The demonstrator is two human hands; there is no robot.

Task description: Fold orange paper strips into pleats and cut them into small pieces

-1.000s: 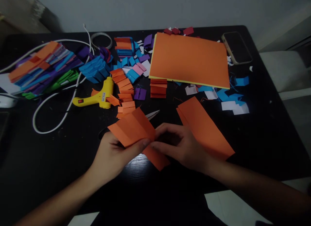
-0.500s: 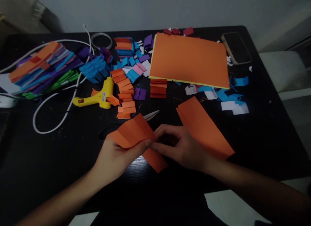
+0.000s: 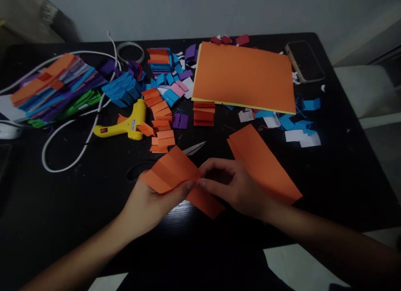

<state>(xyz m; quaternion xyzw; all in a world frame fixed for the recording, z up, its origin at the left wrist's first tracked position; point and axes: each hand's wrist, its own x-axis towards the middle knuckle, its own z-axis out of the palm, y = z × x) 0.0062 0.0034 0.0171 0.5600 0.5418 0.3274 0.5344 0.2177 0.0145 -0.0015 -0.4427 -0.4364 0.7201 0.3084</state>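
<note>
A creased orange paper strip (image 3: 171, 169) is held between both hands above the black table's front half. My left hand (image 3: 150, 203) grips it with the thumb on top; the fingers under the paper are hidden. My right hand (image 3: 233, 184) pinches the strip's edge between thumb and index finger, close to the left thumb tip. The strip's lower end hangs down between the hands. Beside my right hand lies a folded orange sheet (image 3: 263, 163), partly under the wrist. Behind the held strip, scissors (image 3: 194, 148) show their blades.
A yellow glue gun (image 3: 134, 123) lies left, near a looping white cable (image 3: 45, 151) and folded orange pieces (image 3: 165, 138). Large orange sheets (image 3: 244, 76), a phone (image 3: 305, 61), a tape roll (image 3: 130, 44), paper bundles (image 3: 56, 86) and blue and white scraps (image 3: 302, 137) are farther back.
The held strip has turned slightly, its lower end swinging to the right and its left end dipping a little. Both hands keep their hold, nearly in place.
</note>
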